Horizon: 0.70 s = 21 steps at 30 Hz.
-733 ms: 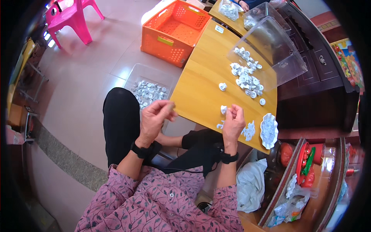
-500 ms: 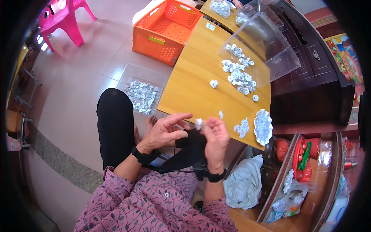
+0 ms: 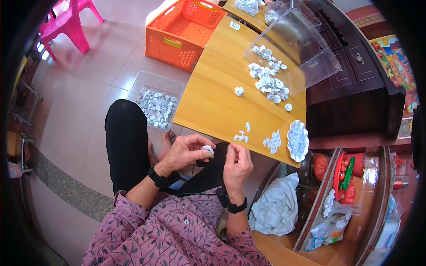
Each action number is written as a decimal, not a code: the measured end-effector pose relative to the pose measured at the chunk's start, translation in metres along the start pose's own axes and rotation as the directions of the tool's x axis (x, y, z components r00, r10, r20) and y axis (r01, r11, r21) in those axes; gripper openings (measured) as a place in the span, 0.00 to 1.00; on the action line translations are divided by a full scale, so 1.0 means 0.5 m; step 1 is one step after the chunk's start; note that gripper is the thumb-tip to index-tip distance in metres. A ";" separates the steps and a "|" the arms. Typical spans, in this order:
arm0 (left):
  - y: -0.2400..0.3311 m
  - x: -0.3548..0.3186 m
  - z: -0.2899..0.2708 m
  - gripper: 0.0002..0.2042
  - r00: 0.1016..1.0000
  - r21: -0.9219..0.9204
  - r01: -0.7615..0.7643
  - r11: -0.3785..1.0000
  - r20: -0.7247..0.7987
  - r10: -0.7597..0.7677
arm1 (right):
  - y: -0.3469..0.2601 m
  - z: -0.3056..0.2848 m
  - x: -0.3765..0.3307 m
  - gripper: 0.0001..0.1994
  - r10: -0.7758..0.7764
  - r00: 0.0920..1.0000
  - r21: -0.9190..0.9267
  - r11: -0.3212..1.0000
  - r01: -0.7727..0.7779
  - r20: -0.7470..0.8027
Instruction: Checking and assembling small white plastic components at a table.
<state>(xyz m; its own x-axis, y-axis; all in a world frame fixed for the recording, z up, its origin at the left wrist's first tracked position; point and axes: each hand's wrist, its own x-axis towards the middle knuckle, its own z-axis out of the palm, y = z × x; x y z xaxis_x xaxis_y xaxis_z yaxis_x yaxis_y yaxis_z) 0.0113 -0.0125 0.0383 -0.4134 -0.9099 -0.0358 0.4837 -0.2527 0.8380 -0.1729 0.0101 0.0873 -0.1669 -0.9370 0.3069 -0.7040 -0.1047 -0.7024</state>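
Between the thumb and fingers of my left hand (image 3: 188, 150) is a small white round plastic part (image 3: 207, 150). My right hand (image 3: 237, 165) is just beside it, thumb and fingertips pinched together; whatever they hold is too small or hidden. Both hands are over my lap, at the near edge of the wooden table (image 3: 208, 99). Just beyond the right hand lie a few tiny whitish pieces (image 3: 242, 136). More of them form a small pile (image 3: 273, 142) next to a white scalloped dish (image 3: 306, 153) of similar pieces. A heap of white round parts (image 3: 268, 82) covers the table's far right.
On the floor left of the table stands a clear tub (image 3: 133, 93) of white parts. Behind it is an orange crate (image 3: 175, 53). A clear plastic box (image 3: 317, 66) lies tilted by the heap, against a dark cabinet (image 3: 355, 80). An open compartment with bags (image 3: 277, 206) is at right.
The white part has passed from my right fingers to my left hand, which has closed on it. My right hand has lowered slightly, uncovering more tiny pieces. The view has shifted a little.
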 end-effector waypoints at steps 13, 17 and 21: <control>-0.004 0.005 -0.001 0.12 0.999 -0.007 0.018 1.000 -0.030 -0.018 | 0.074 -0.033 0.043 0.13 -0.255 0.967 -0.585 0.787 0.196 -0.019; -0.009 0.007 -0.001 0.12 1.000 -0.011 0.017 1.000 -0.020 -0.017 | 0.076 -0.029 0.039 0.12 -0.271 0.962 -0.582 0.776 0.242 0.039; -0.010 0.006 -0.005 0.12 1.000 -0.016 0.018 1.000 -0.014 -0.018 | 0.086 -0.026 0.043 0.11 -0.272 0.962 -0.615 0.765 0.193 -0.036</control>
<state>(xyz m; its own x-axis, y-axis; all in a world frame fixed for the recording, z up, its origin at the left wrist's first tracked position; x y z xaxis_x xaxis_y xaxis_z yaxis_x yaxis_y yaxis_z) 0.0093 -0.0148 0.0326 -0.4115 -0.9095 -0.0588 0.4885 -0.2746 0.8282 -0.2156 -0.0102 0.0721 0.0063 -0.8607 0.5091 -0.9950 -0.0563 -0.0829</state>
